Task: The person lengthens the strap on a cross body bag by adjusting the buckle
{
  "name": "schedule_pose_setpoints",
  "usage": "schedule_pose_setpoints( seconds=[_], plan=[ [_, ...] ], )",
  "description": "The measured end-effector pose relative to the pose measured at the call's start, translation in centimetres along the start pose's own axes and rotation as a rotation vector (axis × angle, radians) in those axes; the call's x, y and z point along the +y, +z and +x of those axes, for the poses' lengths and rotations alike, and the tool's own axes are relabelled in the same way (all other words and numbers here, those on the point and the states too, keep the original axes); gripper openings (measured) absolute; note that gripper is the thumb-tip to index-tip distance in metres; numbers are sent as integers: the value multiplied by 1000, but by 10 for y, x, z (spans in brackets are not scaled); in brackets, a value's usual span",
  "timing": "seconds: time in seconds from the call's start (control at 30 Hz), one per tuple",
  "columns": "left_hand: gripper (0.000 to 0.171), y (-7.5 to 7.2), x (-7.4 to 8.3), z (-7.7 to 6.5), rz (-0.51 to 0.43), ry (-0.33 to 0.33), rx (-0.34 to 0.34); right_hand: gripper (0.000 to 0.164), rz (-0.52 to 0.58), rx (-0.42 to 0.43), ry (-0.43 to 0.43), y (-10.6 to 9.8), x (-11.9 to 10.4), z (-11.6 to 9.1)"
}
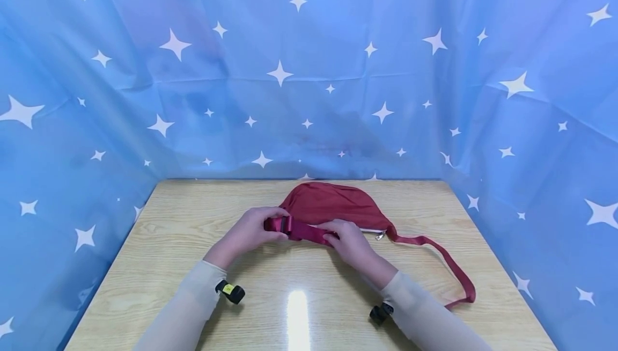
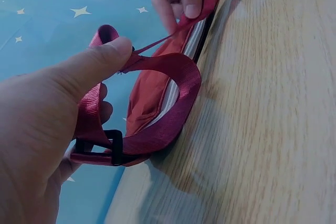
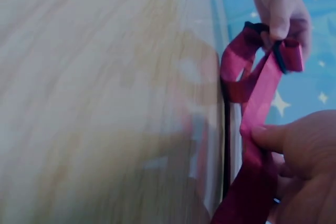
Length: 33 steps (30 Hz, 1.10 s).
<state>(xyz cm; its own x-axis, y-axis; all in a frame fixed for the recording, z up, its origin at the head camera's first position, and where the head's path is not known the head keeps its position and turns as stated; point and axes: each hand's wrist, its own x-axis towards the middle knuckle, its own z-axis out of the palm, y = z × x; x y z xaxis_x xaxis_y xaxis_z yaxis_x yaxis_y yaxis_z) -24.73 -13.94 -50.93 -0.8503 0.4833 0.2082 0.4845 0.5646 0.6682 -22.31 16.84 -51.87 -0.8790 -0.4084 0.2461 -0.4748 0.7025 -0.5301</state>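
Note:
A dark red waist bag (image 1: pixel 333 203) lies on the table with its zip edge toward me. Its red strap (image 1: pixel 309 234) runs between both hands in front of the bag. My left hand (image 1: pixel 253 227) pinches the strap at a black slider (image 1: pixel 286 226), thumb on top. In the left wrist view the strap bends into a loop, with a black buckle (image 2: pixel 116 148) below the thumb. Farther right, my right hand (image 1: pixel 352 241) grips a flat stretch of strap between thumb and fingers. The right wrist view shows that thumb (image 3: pixel 268 137) on the strap; the fingers behind are partly hidden.
From the bag's right end a loose strap (image 1: pixel 454 265) curves over the table (image 1: pixel 159 265) and passes behind the right forearm. A metal zip pull (image 1: pixel 380 236) hangs at that end. Blue star-patterned cloth (image 1: pixel 309 99) borders the table's back and sides.

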Motion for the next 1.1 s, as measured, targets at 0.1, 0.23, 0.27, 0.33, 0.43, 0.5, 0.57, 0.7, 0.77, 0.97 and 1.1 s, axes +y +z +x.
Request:
schedule_pose_setpoints(
  seconds=[0.1, 0.23, 0.27, 0.33, 0.43, 0.5, 0.57, 0.7, 0.77, 0.97, 1.1],
  plan=[
    [51, 0, 0, 0, -5, 6, 0, 28, -4, 9, 0, -1, 4, -2],
    [52, 1, 0, 1, -1, 8, -4, 29, 44, -8, 17, 2, 1, 1],
    [52, 1, 0, 1, 2, 7, -3, 31, 61, -21, 27, 4, -1, 3],
    [51, 2, 1, 1, 11, 10, -5, 34, 113, -49, 50, 6, -7, 7],
    [51, 2, 2, 1, 18, 23, -4, 35, 170, -71, 66, 12, -14, 15],
    [51, 2, 2, 2, 17, 31, -3, 34, 199, -76, 64, 16, -18, 19],
    [50, 3, 1, 2, 14, 41, -1, 32, 199, -69, 56, 18, -20, 23],
    [50, 3, 0, 3, 17, 45, -3, 28, 193, -46, 40, 18, -24, 26],
    [51, 3, 0, 3, 23, 43, -3, 26, 189, -32, 36, 16, -25, 25],
    [51, 2, 0, 2, 19, 28, -4, 25, 162, -19, 16, 7, -22, 21],
    [51, 0, -2, 2, 13, 15, 0, 25, 120, -15, 10, 2, -12, 18]
  ],
)
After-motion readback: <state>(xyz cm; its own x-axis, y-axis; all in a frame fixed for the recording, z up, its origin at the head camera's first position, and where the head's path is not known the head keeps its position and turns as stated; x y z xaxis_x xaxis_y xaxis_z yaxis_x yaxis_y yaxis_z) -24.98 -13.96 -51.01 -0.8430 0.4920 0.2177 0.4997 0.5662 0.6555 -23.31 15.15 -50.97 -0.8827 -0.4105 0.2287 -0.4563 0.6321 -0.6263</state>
